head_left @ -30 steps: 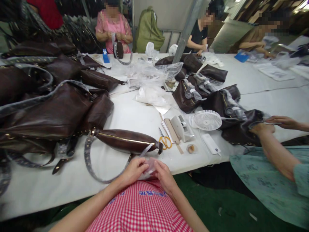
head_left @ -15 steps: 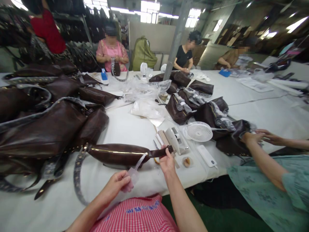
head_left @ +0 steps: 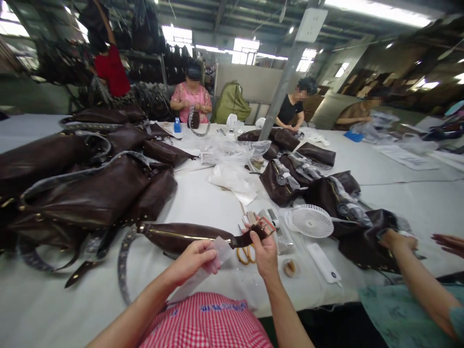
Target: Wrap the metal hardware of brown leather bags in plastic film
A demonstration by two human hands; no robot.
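Two hands busy: left hand (head_left: pixel 192 258) closed on a clear plastic strip (head_left: pixel 222 249), right hand (head_left: pixel 266 251) pinching the strap (head_left: pixel 246 239) just below its buckle (head_left: pixel 266 226), buckle bare, not yet wrapped.

Place: a bag-making workshop on a factory floor.
Counter: a long white counter (head_left: pixel 203 193) heaped with brown bags (head_left: pixel 90 193), clear plastic wraps (head_left: pixel 232 150) and scissors (head_left: pixel 246 254).
People: 3 at the far edge, a person in pink (head_left: pixel 191 96) handling a bag.
Background: hanging bags (head_left: pixel 152 38), steel pillar (head_left: pixel 286 82), strip lights (head_left: pixel 377 7).
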